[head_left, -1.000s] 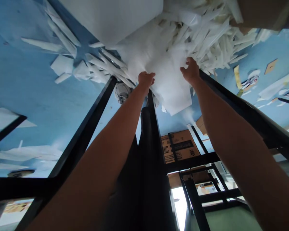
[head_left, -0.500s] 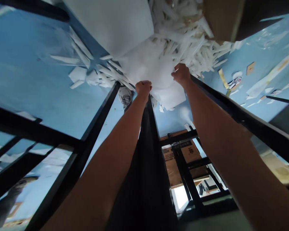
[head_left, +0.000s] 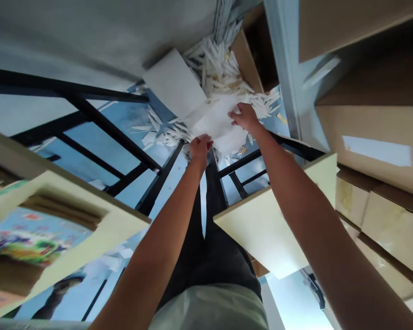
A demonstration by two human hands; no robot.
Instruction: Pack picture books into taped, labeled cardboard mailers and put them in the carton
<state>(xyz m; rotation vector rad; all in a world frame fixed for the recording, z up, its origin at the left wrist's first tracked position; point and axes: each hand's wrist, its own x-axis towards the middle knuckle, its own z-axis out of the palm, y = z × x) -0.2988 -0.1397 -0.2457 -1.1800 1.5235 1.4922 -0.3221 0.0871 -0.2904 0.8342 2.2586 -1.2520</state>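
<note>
Both my arms reach far out toward a blue floor. My left hand [head_left: 199, 147] is closed on the near edge of a white foam sheet [head_left: 214, 120]. On the sheet's right edge my right hand [head_left: 244, 116] has its fingers clamped. The sheet hangs between the two hands, over a heap of white foam strips [head_left: 216, 68]. A second, larger white sheet [head_left: 174, 82] lies just left of it. My dark trousers [head_left: 209, 238] and pale shirt hem [head_left: 213, 309] fill the middle below the arms.
Black metal frame bars [head_left: 103, 123] cross the left and centre. Cream tabletops stand at left [head_left: 89, 215] and right [head_left: 271, 229]. Cardboard boxes [head_left: 371, 119] are stacked at the right, and another open box [head_left: 251, 59] sits beside the scrap heap. Foam scraps litter the blue floor [head_left: 99, 151].
The camera has pulled back and swung, so tabletops and boxes now show. Both hands have closed on the foam sheet and lifted it off the heap.
</note>
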